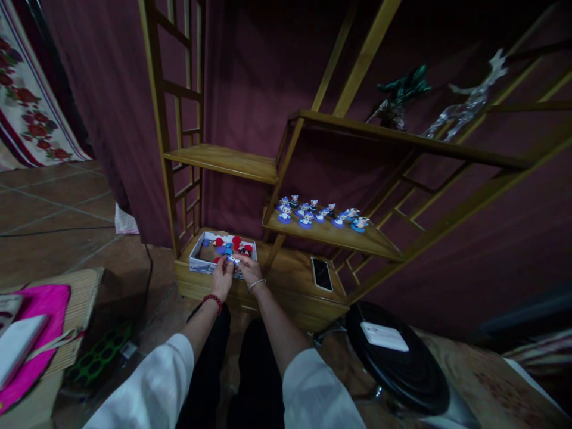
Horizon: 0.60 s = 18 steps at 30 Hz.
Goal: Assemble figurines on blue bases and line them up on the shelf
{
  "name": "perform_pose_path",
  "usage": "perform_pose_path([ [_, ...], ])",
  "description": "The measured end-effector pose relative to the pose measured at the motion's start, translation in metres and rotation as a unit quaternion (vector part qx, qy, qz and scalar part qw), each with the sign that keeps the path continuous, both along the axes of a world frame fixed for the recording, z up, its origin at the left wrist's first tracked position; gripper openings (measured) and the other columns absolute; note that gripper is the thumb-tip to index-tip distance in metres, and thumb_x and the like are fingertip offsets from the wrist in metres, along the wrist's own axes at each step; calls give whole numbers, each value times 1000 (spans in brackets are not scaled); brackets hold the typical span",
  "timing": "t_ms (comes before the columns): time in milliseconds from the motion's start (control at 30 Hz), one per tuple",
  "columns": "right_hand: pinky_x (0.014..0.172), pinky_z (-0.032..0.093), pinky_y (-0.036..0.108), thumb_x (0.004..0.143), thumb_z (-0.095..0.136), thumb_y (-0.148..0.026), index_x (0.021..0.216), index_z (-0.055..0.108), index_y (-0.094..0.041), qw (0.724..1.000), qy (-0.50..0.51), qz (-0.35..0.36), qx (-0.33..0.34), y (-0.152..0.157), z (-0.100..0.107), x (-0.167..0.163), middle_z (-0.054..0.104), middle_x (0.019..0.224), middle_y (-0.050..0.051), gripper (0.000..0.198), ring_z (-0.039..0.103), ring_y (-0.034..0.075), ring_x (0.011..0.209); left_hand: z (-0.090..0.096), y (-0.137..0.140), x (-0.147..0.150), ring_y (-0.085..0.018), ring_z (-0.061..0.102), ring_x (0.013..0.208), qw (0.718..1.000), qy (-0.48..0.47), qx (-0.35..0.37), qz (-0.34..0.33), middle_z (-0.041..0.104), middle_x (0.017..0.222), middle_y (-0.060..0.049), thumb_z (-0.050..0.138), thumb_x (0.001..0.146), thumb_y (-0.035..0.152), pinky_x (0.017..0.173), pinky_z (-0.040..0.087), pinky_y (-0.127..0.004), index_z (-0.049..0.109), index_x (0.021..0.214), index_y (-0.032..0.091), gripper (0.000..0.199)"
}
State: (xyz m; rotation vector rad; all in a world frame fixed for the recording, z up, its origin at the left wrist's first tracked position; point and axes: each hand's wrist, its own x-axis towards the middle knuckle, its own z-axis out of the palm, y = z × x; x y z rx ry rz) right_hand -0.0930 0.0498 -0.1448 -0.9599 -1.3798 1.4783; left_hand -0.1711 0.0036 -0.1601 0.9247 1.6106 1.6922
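Both my hands meet over the front edge of an open cardboard box (195,263) on the low wooden shelf. A small blue-and-white figurine (233,259) is pinched between them. My left hand (222,277), with a red bead bracelet at the wrist, closes on its left side. From the right, my right hand (248,269), wearing a pale bracelet, grips it with thumb and fingers. Inside the box lie more red and blue figurines (236,241). Several figurines on purple and blue round bases (305,221) stand in rows on the shelf up to the right.
A phone (322,273) lies on the low shelf, right of the box. Overhead, a shelf (415,136) bears a dark green sculpture (399,98) and a clear one (469,104). A black round stool (397,357) stands right; a bamboo-mat table (83,292) is left.
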Motion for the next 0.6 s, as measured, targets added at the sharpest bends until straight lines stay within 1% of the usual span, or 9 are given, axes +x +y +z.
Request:
perform_pose_path([
  [133, 71, 48, 26, 62, 53, -17, 85, 64, -17, 999, -30, 14, 17, -2, -2, 0, 66, 84, 1, 25, 60, 13, 77, -4, 2, -2, -16, 59, 75, 1000, 23, -10, 15, 63, 84, -8, 50, 74, 25, 71, 47, -30, 49, 110, 10, 39],
  [300, 77, 47, 29, 65, 50, -11, 89, 60, -18, 997, -67, 40, 25, 1, -9, -2, 66, 84, 1, 27, 61, 14, 82, -11, 6, -5, -17, 58, 74, 995, 75, -46, 51, 62, 81, -8, 51, 71, 24, 72, 46, -31, 52, 104, 9, 37],
  [400, 80, 46, 30, 66, 49, -8, 89, 60, -18, 992, -109, 41, 51, 5, -14, -5, 65, 88, 1, 27, 60, 14, 84, -14, 10, -6, -18, 58, 76, 991, 95, -62, 69, 62, 82, -8, 51, 70, 22, 73, 46, -33, 53, 103, 10, 35],
  [500, 84, 44, 29, 67, 50, -7, 91, 60, -18, 989, -130, 31, 67, 11, -18, -8, 64, 95, 3, 28, 58, 14, 91, -16, 13, -7, -19, 58, 81, 989, 108, -75, 66, 62, 86, -9, 49, 72, 21, 76, 45, -34, 51, 105, 11, 35],
  [600, 87, 43, 30, 69, 51, -9, 95, 60, -17, 986, -149, 24, 69, 17, -18, -10, 63, 97, 4, 29, 58, 14, 93, -16, 14, -8, -20, 58, 85, 990, 111, -68, 56, 61, 93, -11, 47, 74, 22, 78, 44, -34, 46, 112, 11, 40],
])
